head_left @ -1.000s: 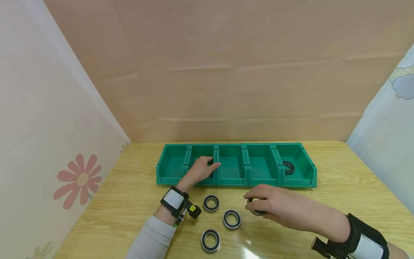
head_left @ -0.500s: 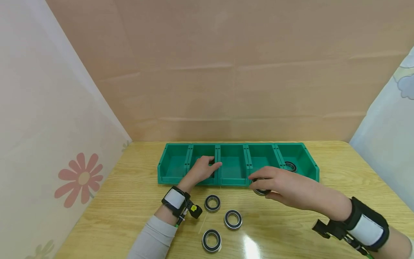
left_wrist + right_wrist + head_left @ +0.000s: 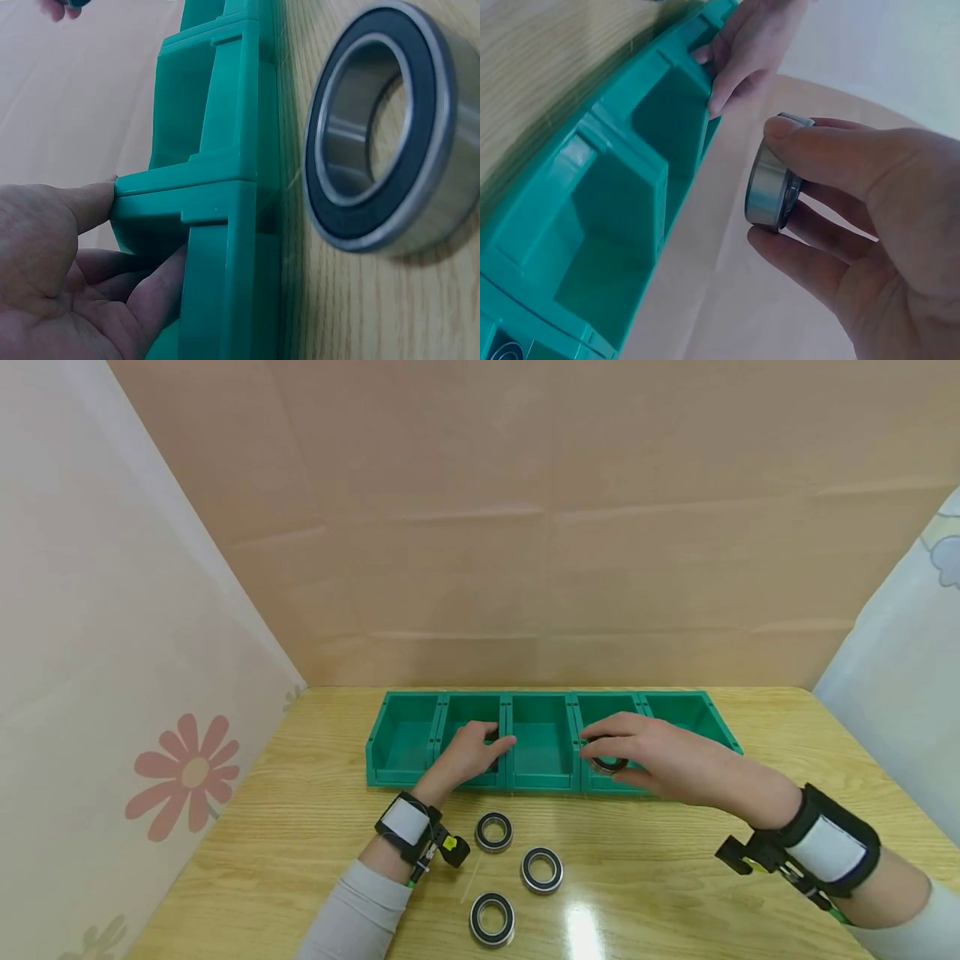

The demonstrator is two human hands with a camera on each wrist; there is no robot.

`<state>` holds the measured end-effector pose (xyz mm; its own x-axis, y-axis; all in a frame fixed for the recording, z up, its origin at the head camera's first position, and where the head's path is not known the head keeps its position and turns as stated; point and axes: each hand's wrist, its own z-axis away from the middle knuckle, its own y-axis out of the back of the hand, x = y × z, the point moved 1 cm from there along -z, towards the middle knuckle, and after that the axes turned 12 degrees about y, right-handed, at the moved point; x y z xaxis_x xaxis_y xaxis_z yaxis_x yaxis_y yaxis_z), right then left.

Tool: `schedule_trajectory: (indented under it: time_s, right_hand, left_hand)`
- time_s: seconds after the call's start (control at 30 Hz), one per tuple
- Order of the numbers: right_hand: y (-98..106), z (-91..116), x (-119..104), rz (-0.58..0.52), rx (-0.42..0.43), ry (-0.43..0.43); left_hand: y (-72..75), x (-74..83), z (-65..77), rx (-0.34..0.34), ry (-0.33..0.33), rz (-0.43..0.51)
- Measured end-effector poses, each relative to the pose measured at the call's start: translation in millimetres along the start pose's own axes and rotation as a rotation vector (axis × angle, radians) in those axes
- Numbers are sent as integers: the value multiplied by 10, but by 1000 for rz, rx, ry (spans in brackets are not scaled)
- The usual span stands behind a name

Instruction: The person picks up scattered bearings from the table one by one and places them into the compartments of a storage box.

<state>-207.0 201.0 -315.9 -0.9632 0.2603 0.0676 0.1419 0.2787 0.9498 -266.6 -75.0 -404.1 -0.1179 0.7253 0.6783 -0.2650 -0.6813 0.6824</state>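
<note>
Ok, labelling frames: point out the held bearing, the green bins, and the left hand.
held bearing (image 3: 769, 196), right wrist view, its metal outer edge.
green bins (image 3: 401, 752), head view, leftmost bin's floor.
left hand (image 3: 463, 754), head view, its back.

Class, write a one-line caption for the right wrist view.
Right hand pinches a bearing above the green bins.

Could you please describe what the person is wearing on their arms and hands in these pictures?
Both hands are bare, without gloves. The left hand has a black wrist strap with a white panel, carrying a small black camera unit with a yellow mark and a thin green cable. The right hand has a matching black band with a white panel. Both arms wear light grey sleeves.
</note>
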Motion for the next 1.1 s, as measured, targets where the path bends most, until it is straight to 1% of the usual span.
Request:
schedule_trajectory:
  time_s: [0.27,0.53,0.73,1.0,1.1]
  right_hand:
    - [-14,9,151,8,-7,-81]
    - [-63,23,245,22,-28,-112]
    - [-104,34,318,27,-47,-152]
    - [-170,71,402,-20,-56,-210]
    - [-214,91,419,-34,-48,-210]
  left_hand:
    - [4,3,14,-3,6,-1]
    - [10,-6,30,-4,8,8]
    - [14,-12,30,-2,3,1]
    - [20,-18,35,-5,8,3]
    - [23,-20,43,-7,9,5]
